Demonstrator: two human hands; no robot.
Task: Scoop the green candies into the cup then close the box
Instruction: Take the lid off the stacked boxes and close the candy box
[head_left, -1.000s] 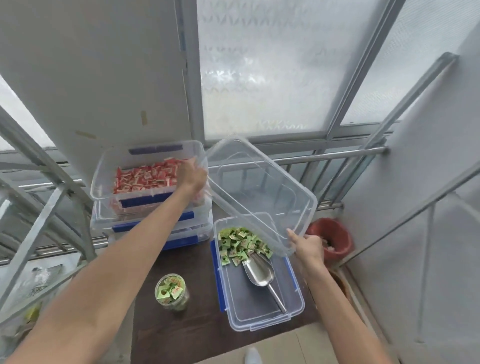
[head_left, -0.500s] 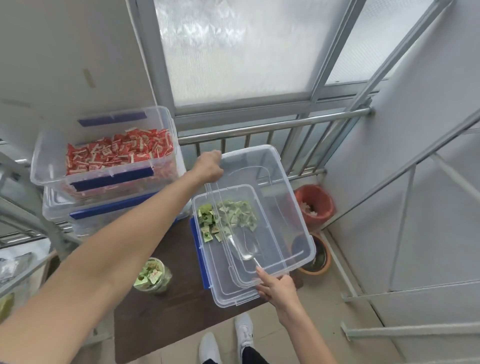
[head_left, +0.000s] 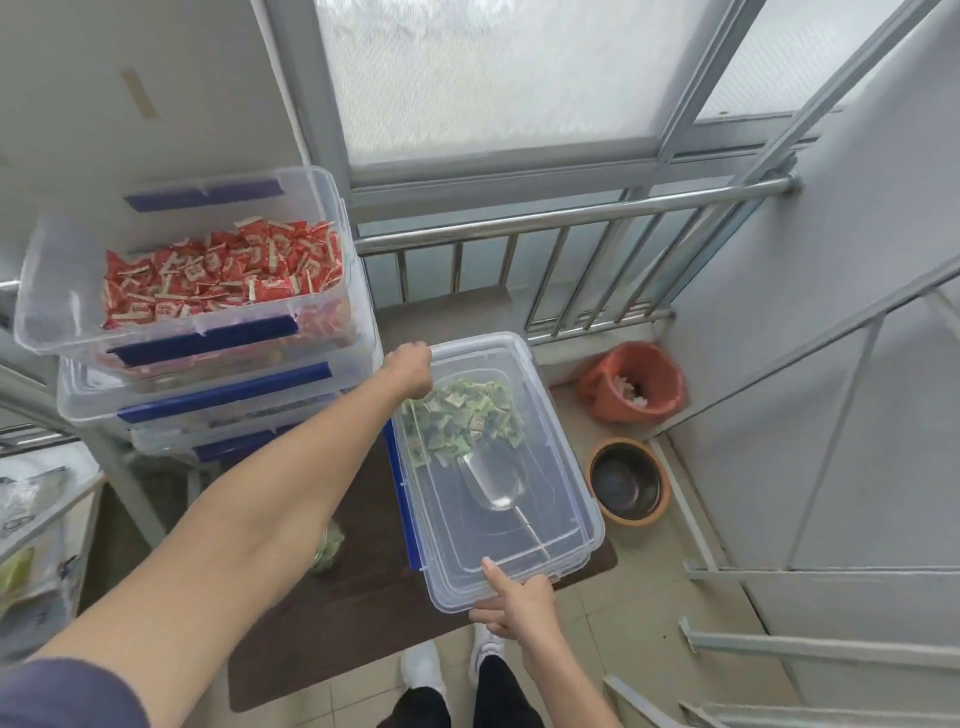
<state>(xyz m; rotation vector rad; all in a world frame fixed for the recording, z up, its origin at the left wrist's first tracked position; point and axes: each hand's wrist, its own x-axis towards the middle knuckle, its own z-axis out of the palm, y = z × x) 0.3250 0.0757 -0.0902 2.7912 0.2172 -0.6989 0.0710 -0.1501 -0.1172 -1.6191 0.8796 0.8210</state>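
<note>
The clear lid (head_left: 524, 364) now lies flat over the box (head_left: 498, 587), where a second ago it was held tilted high above the box and half a second ago it still sat skewed, hanging out past the right rim. Its edges now line up with the box all round; whether it is snapped down cannot be told. The left hand (head_left: 410, 366) has come down with it and grips the lid's far left corner, fingers curled over the edge. The right hand (head_left: 517, 605) holds the near edge, thumb on top of the lid and fingers beneath the rim. Through the lid the green candies (head_left: 462, 418) show heaped at the far end of the box, with the metal scoop (head_left: 493, 483) lying beside them, its handle pointing toward the near right corner. The box sits on the dark table (head_left: 332, 639). The cup (head_left: 326, 550), with green candies in it, stands on the table left of the box, now mostly hidden behind the left forearm. The stack of boxes holding red candies (head_left: 218, 275) stands at the left as before.
</note>
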